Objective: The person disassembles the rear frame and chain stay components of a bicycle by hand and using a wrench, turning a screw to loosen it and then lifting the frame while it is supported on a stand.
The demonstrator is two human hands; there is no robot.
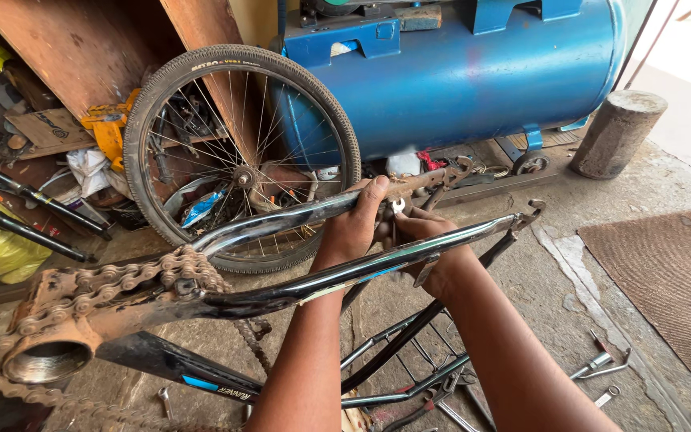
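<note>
**Head view: two hands on an upturned bicycle frame**

The left hand (355, 226) is wrapped around a black rear tube of the bicycle frame (281, 292), thumb laid along the top, fingers curled tight on the metal. The right hand (425, 240) sits just beside it, between the two rear tubes, pinching a small silver wrench (398, 206) — its open end shows just above the knuckles.

The frame lies across the view, its rusty bottom bracket (45, 356) at lower left with a rusty chain (121, 280) draped over it. Behind the hands a wheel (241, 160) leans against a blue tank (457, 80). More wrenches (601, 366) lie on the concrete floor (553, 280) at lower right — well apart from the hands.
</note>
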